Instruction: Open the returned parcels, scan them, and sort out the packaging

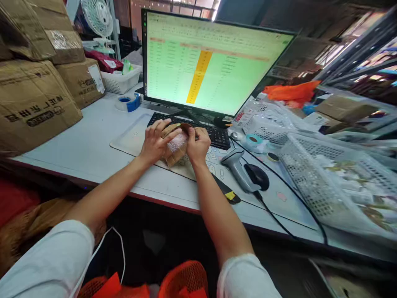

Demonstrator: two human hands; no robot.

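Observation:
A small brown cardboard box (pixel 175 156) with clear bubble wrap (pixel 178 142) showing inside is between my hands, in front of the keyboard (pixel 218 136). My left hand (pixel 156 140) steadies its left side, fingers spread over the edge. On the other side, my right hand (pixel 197 145) grips a raised flap between thumb and curled fingers. Below my right forearm lies a black handle with a yellow patch (pixel 230 196), partly hidden. A grey barcode scanner (pixel 240 171) rests to the right, against a black mouse (pixel 257 176).
A monitor (pixel 211 62) stands behind the keyboard. Large cartons (pixel 34 103) are stacked at the left, near a blue tape dispenser (pixel 133 102). White plastic baskets (pixel 305 178) line the right side. The scanner's cable (pixel 276 215) runs over the desk's front edge.

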